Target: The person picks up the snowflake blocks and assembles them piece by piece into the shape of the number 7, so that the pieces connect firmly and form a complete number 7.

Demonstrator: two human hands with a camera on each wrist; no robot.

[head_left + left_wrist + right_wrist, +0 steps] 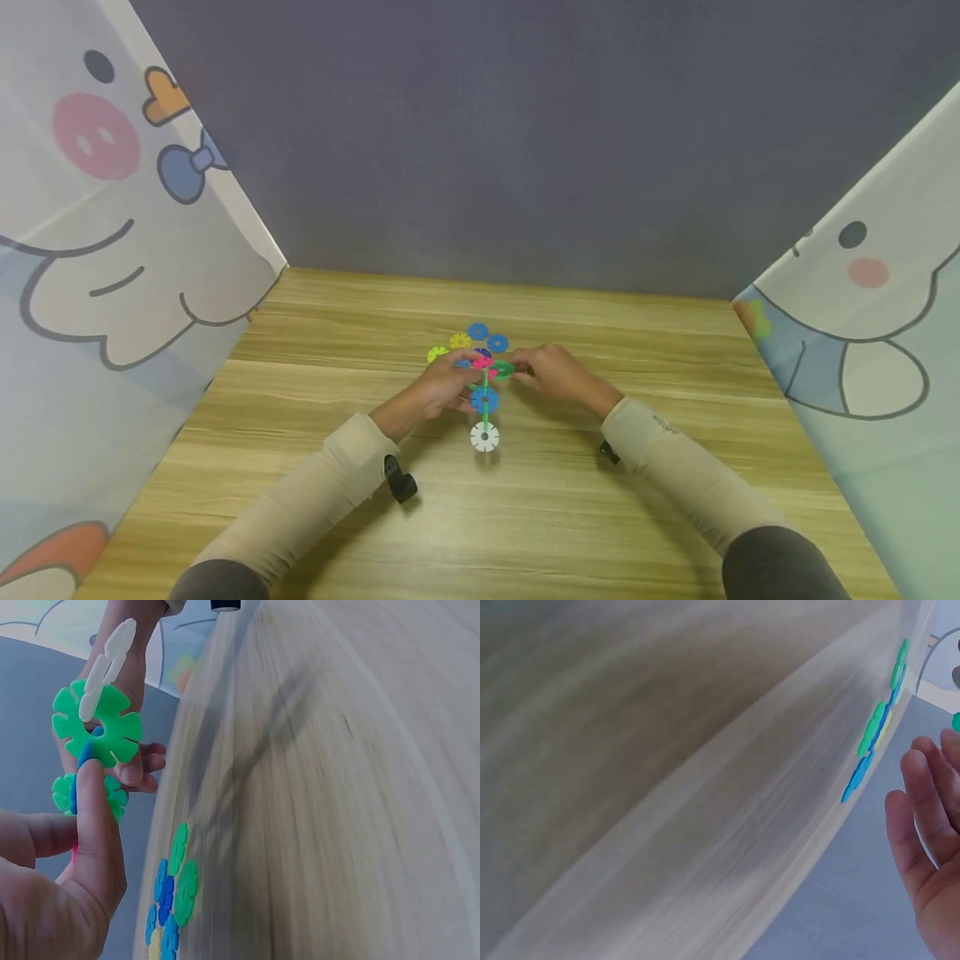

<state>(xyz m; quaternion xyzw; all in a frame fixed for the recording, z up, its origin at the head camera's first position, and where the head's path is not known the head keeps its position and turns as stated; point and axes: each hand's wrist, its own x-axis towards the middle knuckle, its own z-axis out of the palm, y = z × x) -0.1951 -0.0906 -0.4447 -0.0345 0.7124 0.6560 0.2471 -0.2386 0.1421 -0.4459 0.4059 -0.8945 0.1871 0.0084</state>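
Slotted plastic snowflake discs are joined into a chain above the table. Its near end is a white disc [484,437], followed by a green disc [124,731] seen edge-on from the head, then a blue disc [485,400]. Pink pieces [483,362] show at the far end. My left hand [441,388] grips the chain from the left, fingers around the blue disc and the part beyond it. On the other side, my right hand [558,375] pinches a green disc [504,370] against the pink part; whether the two are slotted together is unclear.
Loose discs lie on the wooden table [570,517] behind the hands, among them a blue one [477,332], a yellow one [461,341] and a yellow-green one [437,355]. A dark grey panel [510,150] rises at the back, with cartoon-printed panels on both sides.
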